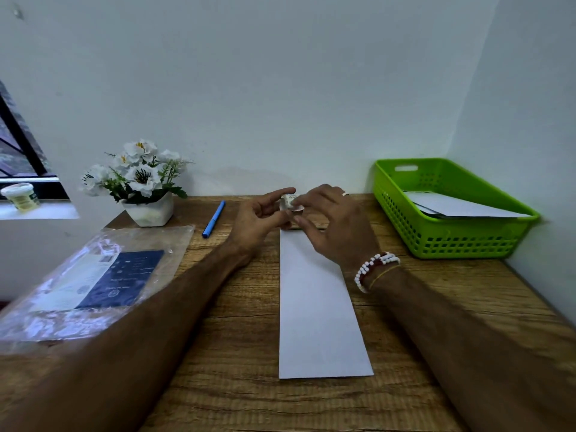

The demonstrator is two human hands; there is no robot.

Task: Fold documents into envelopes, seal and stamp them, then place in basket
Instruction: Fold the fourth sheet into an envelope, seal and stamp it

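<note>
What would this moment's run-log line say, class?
hands: left hand and right hand pinch small white object | envelope: flat on table | basket: holds papers

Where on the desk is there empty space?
Bare wood lies in front of the green basket, right of the envelope, and along the near edge. Crowded where the left hand and right hand hold a small white item.

A wooden desk point(237, 338) with a strong brown grain fills the lower part of the view and is pushed into a corner. Behind the desk rises a plain pale wall point(265, 88), faintly blue-grey in dim, even light. A second pale wall point(530, 120) meets it along the desk's right edge. Left of the desk, a dark-framed window point(21, 145) stands above a white sill point(46, 210), the brightest spot.
</note>
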